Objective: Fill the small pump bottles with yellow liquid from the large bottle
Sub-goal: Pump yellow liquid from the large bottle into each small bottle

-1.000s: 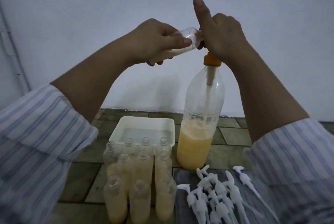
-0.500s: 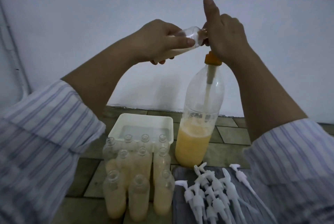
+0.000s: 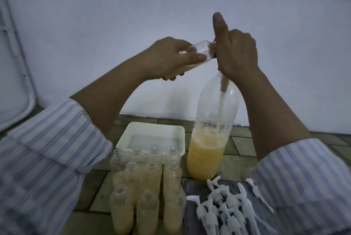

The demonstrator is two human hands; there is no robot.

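A large clear bottle (image 3: 210, 140) stands on the floor, about a third full of yellow liquid, with a pump tube running down inside it. My right hand (image 3: 237, 54) is curled over its pump head and hides the orange cap; the thumb points straight up. My left hand (image 3: 171, 58) grips a small clear bottle (image 3: 70, 52) tilted on its side, its mouth against the pump spout by my right hand. Yellow liquid lies in the small bottle's lower part. Several small bottles (image 3: 146, 193) with yellow liquid stand uncapped in front of me.
A white square tub (image 3: 152, 130) sits behind the small bottles. Several white pump heads (image 3: 228, 206) lie on a grey cloth (image 3: 190, 219) at the lower right. A white wall is close behind, and the floor is tiled.
My right hand has pushed the pump head down, so the orange cap is now hidden under it. The small bottle stays at the spout.
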